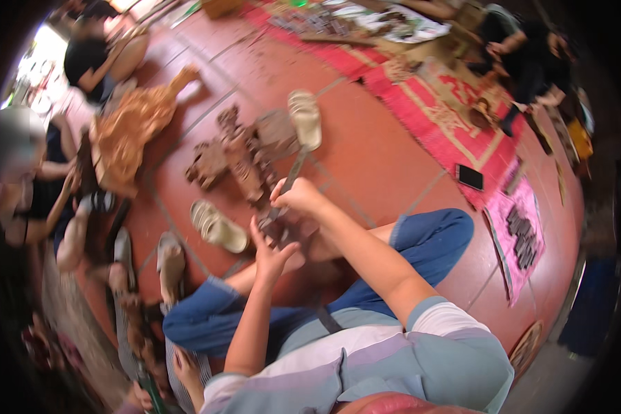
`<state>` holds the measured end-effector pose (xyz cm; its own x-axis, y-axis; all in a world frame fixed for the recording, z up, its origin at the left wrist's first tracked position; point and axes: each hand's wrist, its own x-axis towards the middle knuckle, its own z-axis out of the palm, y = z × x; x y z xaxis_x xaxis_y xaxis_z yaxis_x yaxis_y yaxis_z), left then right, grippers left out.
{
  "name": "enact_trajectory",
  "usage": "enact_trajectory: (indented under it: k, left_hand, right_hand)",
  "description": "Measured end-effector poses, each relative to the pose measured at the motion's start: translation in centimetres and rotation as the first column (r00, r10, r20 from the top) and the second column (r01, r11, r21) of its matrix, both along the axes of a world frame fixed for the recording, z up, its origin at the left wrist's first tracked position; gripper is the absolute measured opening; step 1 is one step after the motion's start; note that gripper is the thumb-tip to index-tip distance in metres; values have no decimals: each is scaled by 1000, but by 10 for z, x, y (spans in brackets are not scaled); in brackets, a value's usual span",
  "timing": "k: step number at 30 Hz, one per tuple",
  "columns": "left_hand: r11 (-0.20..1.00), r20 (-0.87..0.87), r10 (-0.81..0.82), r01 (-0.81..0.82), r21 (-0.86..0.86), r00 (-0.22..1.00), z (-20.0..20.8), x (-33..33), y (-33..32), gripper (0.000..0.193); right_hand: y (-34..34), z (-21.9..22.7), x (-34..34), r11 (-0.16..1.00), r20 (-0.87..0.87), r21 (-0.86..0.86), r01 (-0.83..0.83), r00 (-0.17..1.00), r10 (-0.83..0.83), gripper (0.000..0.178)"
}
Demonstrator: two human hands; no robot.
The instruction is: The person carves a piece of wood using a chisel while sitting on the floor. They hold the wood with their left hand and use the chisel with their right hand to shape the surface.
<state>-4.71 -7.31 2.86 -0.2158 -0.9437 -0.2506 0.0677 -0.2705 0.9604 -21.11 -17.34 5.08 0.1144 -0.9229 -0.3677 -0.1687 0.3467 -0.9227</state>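
Observation:
A reddish-brown carved wooden figure [241,162] lies on the floor tiles, its near end at my crossed legs. My right hand [299,198] is closed around a long flat metal chisel [297,168], whose far end sticks up past my fist. Its lower end reaches down to the wood; blur hides the exact contact. Against the near end of the carving, my left hand [272,257] has its thumb and fingers spread. Beside the figure lie a rough wooden block [276,131] and a darker wooden piece [208,164].
Cream sandals lie beyond [305,121] and left [219,226] of the carving. A large orange-brown wood carving [134,131] stands near people seated at left. At right are a red mat [428,124], a phone [470,176] and a pink cloth [498,207] bearing several dark tools [521,238].

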Motion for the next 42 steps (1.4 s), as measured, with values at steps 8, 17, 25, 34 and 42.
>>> enact_trajectory:
  k: [8, 17, 25, 34, 42]
  left_hand:
    - [1000, 48, -10, 11, -25, 999, -4, 9, 9, 125]
    - [1000, 31, -24, 24, 8, 999, -2, -4, 3, 126]
    - [995, -246, 81, -65, 71, 966, 4, 2, 3, 129]
    - [987, 455, 107, -37, -159, 884, -11, -6, 15, 139]
    - [983, 439, 142, -73, -170, 887, -15, -9, 17, 134]
  right_hand:
    - [0, 18, 2, 971, 23, 230, 63, 997, -71, 12]
    - [-4, 31, -8, 983, 39, 166, -76, 997, 71, 14]
    - [-13, 24, 5, 984, 50, 160, -83, 996, 76, 13]
    - [-23, -11, -50, 927, 94, 308, -216, 976, 196, 16]
    - [-24, -18, -43, 912, 153, 337, -233, 970, 191, 18]
